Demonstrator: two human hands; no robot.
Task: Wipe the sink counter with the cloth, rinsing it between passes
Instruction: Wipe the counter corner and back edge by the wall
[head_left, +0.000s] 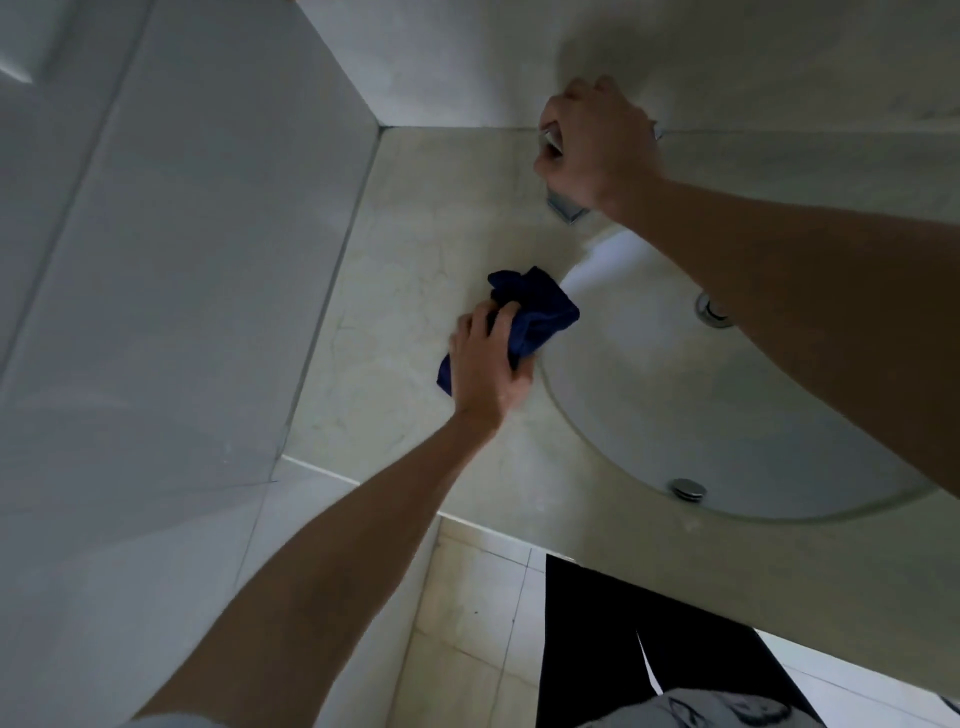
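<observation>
counter (415, 291) of pale, marbled stone fills the middle of the view, meeting a grey-white tiled wall (182, 234) on the left and a pale back wall at the top. set into it on the right is the oval white sink (727, 441), its rim running just beside the left hand; a round drain (714, 310) sits in the basin under the right forearm, and a small chrome fitting (688, 489) shows on the near wall of the bowl. below the counter edge, beige floor tiles (483, 623) and a dark trouser leg are visible.

the dark blue cloth (535, 312) lies bunched on the counter, right at the sink's left rim, with one end poking out behind the hand. the left hand (491, 364) presses down on it, fingers curled around the folds so the cloth is gripped.

the right hand (592, 140) reaches to the back of the sink and is closed over the chrome faucet (566, 205) (only slivers of metal show past the knuckles and below the palm). whether water is running, i cannot tell.
</observation>
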